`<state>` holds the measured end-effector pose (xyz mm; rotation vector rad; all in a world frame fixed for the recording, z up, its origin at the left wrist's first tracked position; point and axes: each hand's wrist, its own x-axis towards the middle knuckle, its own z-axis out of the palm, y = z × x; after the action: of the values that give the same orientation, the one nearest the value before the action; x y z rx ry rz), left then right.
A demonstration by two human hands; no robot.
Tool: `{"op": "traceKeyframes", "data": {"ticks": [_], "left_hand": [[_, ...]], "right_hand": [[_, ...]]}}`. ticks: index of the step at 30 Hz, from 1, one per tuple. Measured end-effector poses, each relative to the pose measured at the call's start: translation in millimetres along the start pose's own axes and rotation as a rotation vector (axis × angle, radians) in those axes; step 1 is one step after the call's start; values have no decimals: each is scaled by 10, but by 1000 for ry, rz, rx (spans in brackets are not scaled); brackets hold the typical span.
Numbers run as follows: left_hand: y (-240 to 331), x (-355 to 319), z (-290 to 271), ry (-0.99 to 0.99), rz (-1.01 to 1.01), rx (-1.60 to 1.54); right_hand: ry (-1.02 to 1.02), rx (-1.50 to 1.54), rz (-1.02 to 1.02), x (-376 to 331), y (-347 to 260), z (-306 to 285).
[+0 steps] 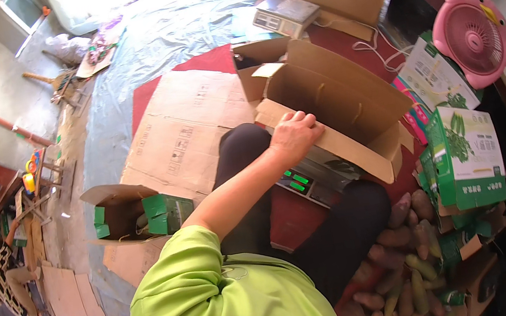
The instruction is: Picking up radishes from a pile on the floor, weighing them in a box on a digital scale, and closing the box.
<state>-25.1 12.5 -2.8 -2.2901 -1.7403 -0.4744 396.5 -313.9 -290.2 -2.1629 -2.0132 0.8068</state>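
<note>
My left hand (293, 136) reaches forward from a green sleeve and grips the near flap of an open brown cardboard box (331, 100). The box lies tilted with its opening up, resting over a grey weighing scale (311, 181) with a green lit display. The scale sits between my knees in black trousers. My right hand is not in view. A pile of reddish and greenish tubers (397, 268) lies by my right leg.
Green printed cartons (467, 155) stand stacked at the right, with a pink fan (472, 38) behind them. Farther back are a second scale (285, 13) and a tall cardboard sheet. Flattened cardboard (187, 129) and a small open box (134, 213) lie left. Another person sits far left.
</note>
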Motion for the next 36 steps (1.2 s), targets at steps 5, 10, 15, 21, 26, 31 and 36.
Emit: {"op": "traceKeyframes", "data": {"ticks": [5,10,15,21,26,31,36], "left_hand": [[-35,-22,-70,-35,-31,-4],[22,13,-43,-36,-3,-44],[-32,1,-25,-14,-6,-2],[-19,64,-63,-45,-1,-25],[-42,71,-76,-27,-18,-65],[-50,41,-64,52,18,-89],[-28,6,-102,36,38,-100]], "right_hand": [[53,-20,85,-172,-42,-284],[216,77,111,-233,9,-493],[524,194,101,508,-528,-1626],[803,384,-92,1174,-1558,-3134],[808,762,-287,1710,-2387,-3765],[643,578,-447,2301,-3105,-3703],[526,424,-557,2926,-3369,-3089]]}}
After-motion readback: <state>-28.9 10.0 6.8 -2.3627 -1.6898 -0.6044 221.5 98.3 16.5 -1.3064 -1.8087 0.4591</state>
